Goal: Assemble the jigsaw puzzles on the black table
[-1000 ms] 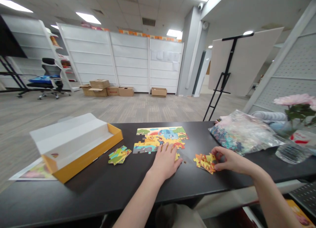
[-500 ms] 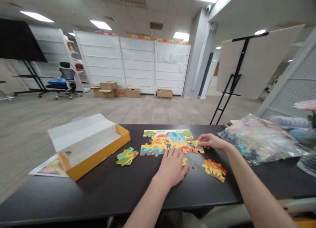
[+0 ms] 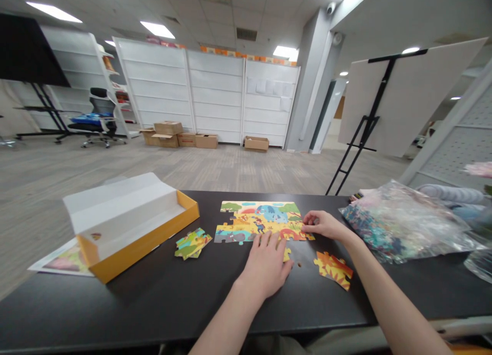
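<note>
A partly joined jigsaw puzzle (image 3: pixel 249 219) with a blue elephant and other animals lies flat on the black table. My left hand (image 3: pixel 267 262) rests palm down across its lower edge, fingers stretched out, with a yellow puzzle piece (image 3: pixel 287 254) partly hidden under it. At the right edge of the puzzle, the bent fingers of my right hand (image 3: pixel 323 225) pinch a puzzle piece (image 3: pixel 295 225) that sits against the joined part. Loose orange puzzle pieces (image 3: pixel 334 270) lie below my right hand. Green puzzle pieces (image 3: pixel 192 243) overlap in a small pile left of the puzzle.
An open yellow box (image 3: pixel 142 247) with a white inside stands on the left of the table (image 3: pixel 154 303), over a printed sheet (image 3: pixel 63 260). Clear plastic bags (image 3: pixel 407 221) with colourful contents lie at the right. A small dark spot (image 3: pixel 300 264) marks the tabletop.
My right hand has moved slightly left, and the piece at its fingertips now lies closer in line with the joined puzzle. My left hand stays in place. The view has shifted a little.
</note>
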`<state>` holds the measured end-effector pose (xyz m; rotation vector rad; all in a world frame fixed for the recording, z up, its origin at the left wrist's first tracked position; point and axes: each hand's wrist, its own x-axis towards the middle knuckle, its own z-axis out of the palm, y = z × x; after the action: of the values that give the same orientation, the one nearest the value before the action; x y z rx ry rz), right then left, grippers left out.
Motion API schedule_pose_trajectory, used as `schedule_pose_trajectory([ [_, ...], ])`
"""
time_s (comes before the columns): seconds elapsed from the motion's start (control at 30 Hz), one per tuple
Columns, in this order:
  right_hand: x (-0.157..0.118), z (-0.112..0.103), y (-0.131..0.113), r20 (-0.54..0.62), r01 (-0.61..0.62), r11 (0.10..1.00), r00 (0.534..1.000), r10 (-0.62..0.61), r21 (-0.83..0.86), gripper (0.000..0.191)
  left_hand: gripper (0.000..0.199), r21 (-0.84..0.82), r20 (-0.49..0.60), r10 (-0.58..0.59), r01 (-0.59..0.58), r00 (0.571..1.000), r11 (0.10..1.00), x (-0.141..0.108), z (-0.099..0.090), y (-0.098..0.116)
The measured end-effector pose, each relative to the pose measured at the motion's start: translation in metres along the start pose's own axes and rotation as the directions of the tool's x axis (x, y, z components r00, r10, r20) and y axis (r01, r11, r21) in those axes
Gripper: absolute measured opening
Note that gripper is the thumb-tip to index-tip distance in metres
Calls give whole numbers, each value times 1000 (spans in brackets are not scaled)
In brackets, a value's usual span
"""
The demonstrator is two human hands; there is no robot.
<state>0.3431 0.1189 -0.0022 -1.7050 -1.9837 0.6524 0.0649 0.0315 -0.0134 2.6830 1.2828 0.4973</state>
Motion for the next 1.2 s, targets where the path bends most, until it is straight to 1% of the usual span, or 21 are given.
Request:
schedule_pose_trajectory([
  [0.13, 0, 1, -1, 12, 38, 999, 999, -38, -10, 48, 54, 2, 11, -2, 2, 1000, 1000, 0, -2, 1],
  [0.27, 0, 3, -3, 60, 116, 993, 991, -117, 26, 47, 54, 8, 8, 1, -1, 1000, 1000, 0, -2, 1],
  [0.33, 1, 3, -3, 88, 131, 991, 987, -133, 30, 48, 54, 13, 0, 3, -3, 1000, 1000, 0, -2, 1],
  [0.63, 0, 2, -2, 121, 133, 990, 983, -138, 47, 48, 51, 36, -13, 6, -6, 1000, 999, 0, 0, 3],
  [0.77, 3, 2, -1, 114, 121, 988, 985, -132, 100, 50, 44, 57, -29, 56, -54, 998, 997, 1, -2, 6],
  [0.83, -1, -1, 0, 81, 91, 993, 992, -97, 79, 50, 41, 58, -34, 81, -79, 996, 995, 2, -2, 7],
  [0.93, -23, -11, 2, -34, 13, 997, 999, -15, -72, 43, 39, 46, -29, 95, -93, 995, 995, 3, -3, 6],
  [1.0, -51, -18, 3, -144, -59, 977, 989, 30, -203, 39, 39, 35, -29, 96, -95, 995, 995, 4, -3, 6],
  [1.07, -84, -23, 1, -240, -151, 946, 967, 82, -288, 42, 36, 26, -36, 104, -103, 994, 994, 4, -4, 6],
  [1.1, -101, -23, -1, -258, -189, 932, 960, 109, -310, 45, 35, 24, -39, 114, -113, 993, 993, 3, -4, 6],
  [1.13, -117, -22, -4, -253, -202, 925, 960, 122, -321, 49, 34, 23, -43, 124, -123, 991, 992, 3, -5, 6],
  [1.2, -142, -16, -12, -210, -190, 929, 970, 127, -317, 57, 32, 22, -52, 137, -136, 989, 991, 4, -6, 6],
])
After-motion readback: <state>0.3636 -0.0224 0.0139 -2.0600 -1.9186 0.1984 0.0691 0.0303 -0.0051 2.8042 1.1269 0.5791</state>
